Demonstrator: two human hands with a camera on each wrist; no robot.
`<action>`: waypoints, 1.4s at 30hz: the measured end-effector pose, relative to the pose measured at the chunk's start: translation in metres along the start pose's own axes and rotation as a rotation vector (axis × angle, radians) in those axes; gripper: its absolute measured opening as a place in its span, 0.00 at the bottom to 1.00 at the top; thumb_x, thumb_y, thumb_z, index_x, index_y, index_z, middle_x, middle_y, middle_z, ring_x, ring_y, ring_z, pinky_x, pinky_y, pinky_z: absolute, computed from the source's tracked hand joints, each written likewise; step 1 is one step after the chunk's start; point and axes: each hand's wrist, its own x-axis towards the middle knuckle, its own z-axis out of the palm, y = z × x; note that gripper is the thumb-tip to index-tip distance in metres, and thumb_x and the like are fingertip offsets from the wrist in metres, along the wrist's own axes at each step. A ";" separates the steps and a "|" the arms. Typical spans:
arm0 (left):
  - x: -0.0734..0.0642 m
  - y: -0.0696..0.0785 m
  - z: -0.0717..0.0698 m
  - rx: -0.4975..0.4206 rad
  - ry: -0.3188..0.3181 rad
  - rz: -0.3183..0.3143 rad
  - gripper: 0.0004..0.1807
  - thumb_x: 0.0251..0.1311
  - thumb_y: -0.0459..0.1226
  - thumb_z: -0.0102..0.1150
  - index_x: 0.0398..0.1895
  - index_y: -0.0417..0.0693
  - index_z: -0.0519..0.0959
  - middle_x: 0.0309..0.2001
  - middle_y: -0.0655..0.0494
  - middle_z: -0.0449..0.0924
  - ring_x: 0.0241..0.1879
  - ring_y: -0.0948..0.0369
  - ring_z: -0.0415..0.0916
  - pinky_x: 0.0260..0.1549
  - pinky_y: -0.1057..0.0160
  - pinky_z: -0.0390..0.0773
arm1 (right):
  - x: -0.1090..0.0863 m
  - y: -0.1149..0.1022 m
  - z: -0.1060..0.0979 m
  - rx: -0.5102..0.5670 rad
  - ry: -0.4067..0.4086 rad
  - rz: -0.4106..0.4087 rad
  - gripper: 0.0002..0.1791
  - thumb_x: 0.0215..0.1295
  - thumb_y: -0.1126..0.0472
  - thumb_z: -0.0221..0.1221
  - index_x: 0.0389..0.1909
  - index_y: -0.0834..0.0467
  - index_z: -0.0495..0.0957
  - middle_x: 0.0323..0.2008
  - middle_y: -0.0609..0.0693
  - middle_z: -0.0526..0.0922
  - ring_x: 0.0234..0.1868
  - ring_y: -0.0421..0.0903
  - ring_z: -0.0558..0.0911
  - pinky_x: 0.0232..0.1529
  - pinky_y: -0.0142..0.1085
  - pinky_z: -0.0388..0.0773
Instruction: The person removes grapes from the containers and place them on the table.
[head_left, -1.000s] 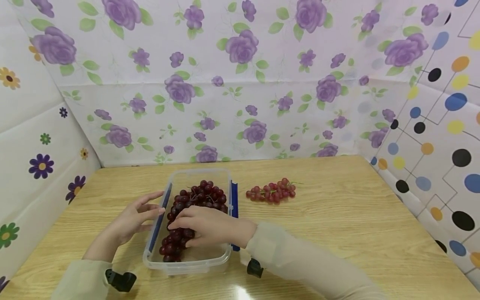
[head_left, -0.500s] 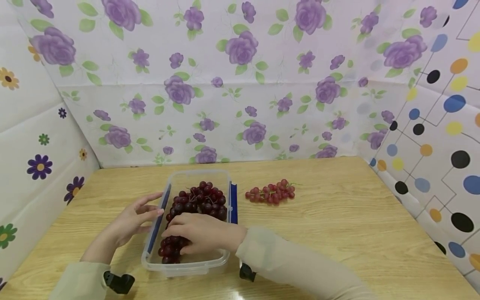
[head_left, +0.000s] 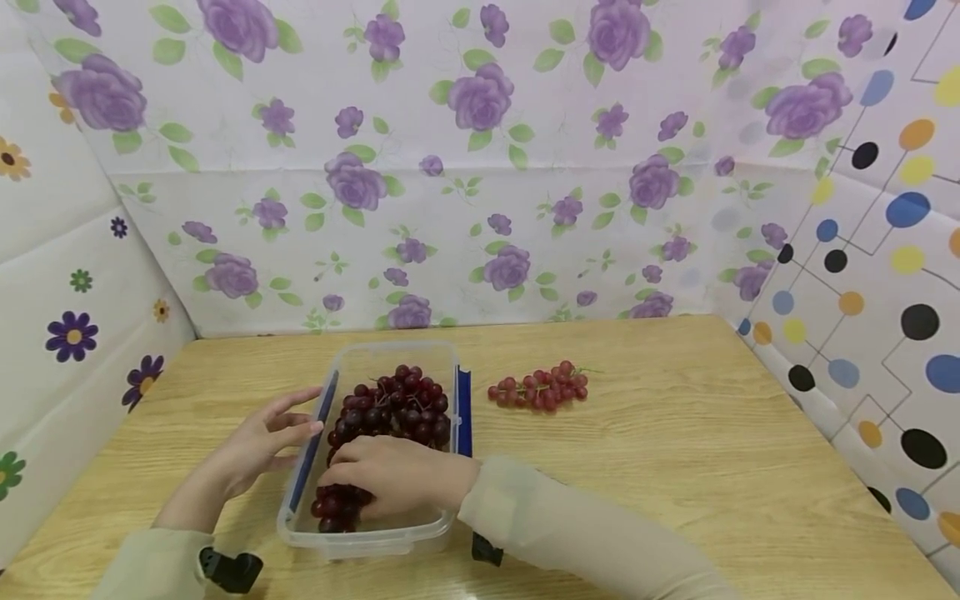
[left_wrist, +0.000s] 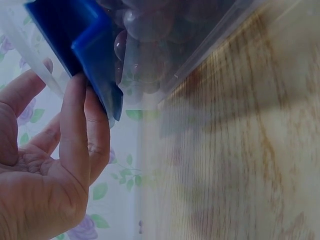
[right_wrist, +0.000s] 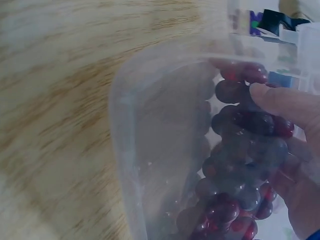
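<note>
A clear plastic container (head_left: 360, 546) with blue side latches sits on the table, holding dark red grapes (head_left: 408, 400). My right hand (head_left: 393, 471) is down inside its near half, curled over the nearer grapes. In the right wrist view, the thumb (right_wrist: 277, 102) lies against one side of this bunch of grapes (right_wrist: 235, 165), with fingers on the other side. My left hand (head_left: 258, 442) is at the container's left side, its extended fingers touching the blue latch (left_wrist: 95, 45) from outside. The palm covers part of the grapes in the head view.
A smaller bunch of lighter red grapes (head_left: 540, 387) lies on the wooden table (head_left: 675, 433) to the right of the container. Another blue latch (head_left: 465, 412) hangs off the container's right side. Flower-patterned cloth (head_left: 480, 208) stands behind the table, with printed cloth at both sides.
My right hand has moved a little nearer and to the left over the grapes, sinking lower among them. The left hand stays at the container's side.
</note>
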 end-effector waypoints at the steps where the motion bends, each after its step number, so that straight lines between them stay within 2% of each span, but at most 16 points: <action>1: -0.001 0.000 0.000 0.002 0.000 0.000 0.38 0.64 0.48 0.51 0.72 0.54 0.46 0.62 0.38 0.58 0.59 0.49 0.63 0.51 0.47 0.73 | 0.001 0.000 0.001 -0.015 0.002 -0.006 0.31 0.57 0.50 0.62 0.63 0.46 0.66 0.57 0.41 0.72 0.58 0.35 0.69 0.59 0.22 0.62; 10: -0.002 0.001 -0.002 0.002 0.002 0.002 0.38 0.64 0.47 0.51 0.72 0.53 0.46 0.62 0.38 0.58 0.58 0.50 0.64 0.50 0.47 0.73 | 0.001 -0.003 0.003 -0.102 0.010 -0.015 0.32 0.58 0.45 0.60 0.63 0.45 0.65 0.59 0.41 0.71 0.59 0.36 0.69 0.61 0.23 0.62; 16: -0.002 0.003 -0.002 0.003 0.005 -0.003 0.38 0.64 0.48 0.51 0.72 0.54 0.47 0.61 0.40 0.60 0.57 0.52 0.65 0.50 0.48 0.73 | 0.002 -0.002 0.002 -0.094 -0.014 0.027 0.34 0.57 0.44 0.60 0.65 0.45 0.63 0.61 0.40 0.69 0.60 0.36 0.68 0.61 0.25 0.62; 23: 0.000 0.003 -0.001 0.005 0.002 -0.003 0.38 0.64 0.47 0.51 0.72 0.54 0.47 0.62 0.39 0.58 0.58 0.50 0.64 0.50 0.48 0.73 | 0.004 0.001 0.005 -0.090 0.006 0.042 0.33 0.54 0.43 0.62 0.62 0.44 0.67 0.56 0.40 0.72 0.54 0.35 0.71 0.56 0.24 0.67; 34: -0.001 0.001 0.000 -0.001 -0.002 -0.009 0.38 0.64 0.48 0.50 0.72 0.55 0.46 0.63 0.38 0.58 0.61 0.47 0.61 0.51 0.47 0.72 | 0.002 0.001 0.007 -0.067 0.017 0.063 0.28 0.57 0.52 0.62 0.60 0.45 0.69 0.52 0.41 0.73 0.52 0.35 0.71 0.55 0.21 0.66; 42: 0.001 0.000 0.001 0.002 0.003 -0.004 0.37 0.64 0.47 0.50 0.72 0.54 0.46 0.62 0.39 0.58 0.60 0.48 0.62 0.51 0.46 0.72 | 0.000 -0.001 0.007 -0.092 0.020 0.070 0.24 0.60 0.54 0.59 0.59 0.46 0.71 0.51 0.42 0.75 0.49 0.35 0.72 0.53 0.21 0.67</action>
